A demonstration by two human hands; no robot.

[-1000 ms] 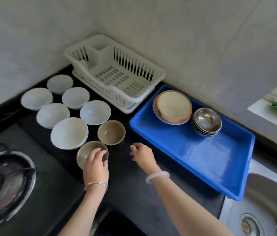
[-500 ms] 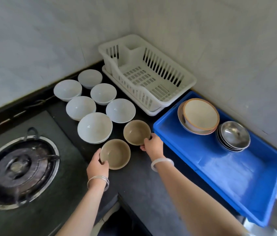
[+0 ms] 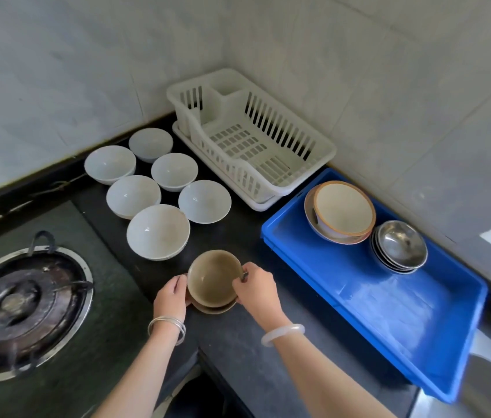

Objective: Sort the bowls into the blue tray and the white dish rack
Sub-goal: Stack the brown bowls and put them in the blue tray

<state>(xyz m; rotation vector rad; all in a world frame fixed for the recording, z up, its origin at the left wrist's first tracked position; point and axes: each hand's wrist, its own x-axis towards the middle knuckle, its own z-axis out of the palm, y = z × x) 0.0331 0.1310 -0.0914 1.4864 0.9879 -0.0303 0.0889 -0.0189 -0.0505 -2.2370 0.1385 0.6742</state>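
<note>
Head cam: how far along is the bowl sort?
Done: orange-rimmed bowls and steel bowls sit stacked in the blue tray. In hand: the right hand pinches the upper brown bowl, nested in the lower brown bowl that the left hand holds. Left: those two plus six white bowls on the counter; the white dish rack holds none.

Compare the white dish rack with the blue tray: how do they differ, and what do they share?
The white dish rack has tall slotted walls; the blue tray has low solid ones. The tray holds stacked ceramic bowls and steel bowls; no bowl shows in the rack. Both are rectangular containers on the dark counter.
</note>
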